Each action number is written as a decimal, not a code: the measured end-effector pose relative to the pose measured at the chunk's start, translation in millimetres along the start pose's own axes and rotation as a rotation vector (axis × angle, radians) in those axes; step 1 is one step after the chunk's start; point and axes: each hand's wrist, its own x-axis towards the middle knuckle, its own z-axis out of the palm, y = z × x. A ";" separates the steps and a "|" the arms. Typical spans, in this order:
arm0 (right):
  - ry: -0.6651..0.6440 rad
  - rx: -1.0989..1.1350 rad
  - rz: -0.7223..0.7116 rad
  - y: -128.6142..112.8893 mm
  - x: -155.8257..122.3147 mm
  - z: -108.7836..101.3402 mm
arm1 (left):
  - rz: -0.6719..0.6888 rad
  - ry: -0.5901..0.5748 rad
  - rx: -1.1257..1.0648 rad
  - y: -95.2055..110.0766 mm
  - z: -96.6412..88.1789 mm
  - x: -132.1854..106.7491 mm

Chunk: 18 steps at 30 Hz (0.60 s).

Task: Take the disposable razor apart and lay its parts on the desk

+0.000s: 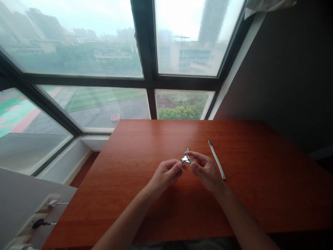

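Observation:
Both my hands are raised a little above the middle of a reddish wooden table (pixel 145 146). Between their fingertips is a small silvery metal piece (pixel 186 158) with a dark stub sticking up. My left hand (pixel 166 173) pinches its left side with curled fingers. My right hand (pixel 204 168) pinches the right side, thumb and forefinger closed on it. I cannot make out what the piece is. A long thin white rod (pixel 216 159) with a dark tip lies on the table just right of my right hand, apart from it.
A large window (pixel 104 69) runs behind the table, with a dark wall (pixel 286 76) to the right. At the lower left a white power strip (pixel 39 217) has plugs and cables in it.

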 end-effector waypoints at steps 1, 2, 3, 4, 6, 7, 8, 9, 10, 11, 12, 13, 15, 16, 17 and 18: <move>0.002 -0.004 -0.001 0.3 0.0 -0.2 | 0.002 0.002 0.005 0.0 0.1 -0.1; 0.004 -0.009 -0.002 0.6 0.0 -0.4 | 0.006 0.002 0.009 0.1 0.2 -0.2; 0.005 -0.012 -0.004 0.9 0.0 -0.6 | 0.012 0.000 0.012 0.2 0.3 -0.3; 0.003 -0.012 -0.007 1.2 0.0 -0.8 | 0.018 -0.003 0.014 0.4 0.4 -0.4; -0.003 -0.004 -0.014 1.6 0.1 -1.1 | 0.030 -0.005 0.015 0.5 0.4 -0.7; -0.005 -0.001 -0.016 1.7 0.1 -1.0 | 0.034 -0.005 0.014 0.4 0.4 -0.8; -0.006 0.002 -0.017 1.8 0.1 -0.9 | 0.037 -0.005 0.014 0.3 0.3 -0.9; -0.005 0.002 -0.016 1.9 0.1 -0.8 | 0.038 -0.005 0.013 0.0 0.2 -0.9; -0.003 0.001 -0.016 2.0 0.1 -0.7 | 0.039 -0.005 0.013 -0.2 0.1 -0.9; -0.002 -0.002 -0.017 2.1 0.0 -0.6 | 0.040 -0.005 0.012 -0.5 0.0 -0.9; -0.002 -0.006 -0.018 2.2 0.0 -0.6 | 0.041 -0.006 0.012 -0.8 -0.1 -0.9; -0.003 -0.010 -0.021 2.2 0.0 -0.6 | 0.044 -0.006 0.011 -1.0 -0.2 -0.9; -0.008 -0.019 -0.028 1.9 -0.1 -0.9 | 0.053 -0.005 0.011 -1.3 -0.4 -0.9; -0.011 -0.025 -0.029 1.6 -0.1 -1.3 | 0.058 -0.004 0.015 -1.4 -0.4 -1.0; -0.013 -0.031 -0.030 1.0 -0.1 -1.7 | 0.060 -0.002 0.019 -1.5 -0.5 -1.0; -0.014 -0.040 -0.030 0.2 -0.1 -2.2 | 0.061 0.000 0.024 -1.7 -0.6 -1.0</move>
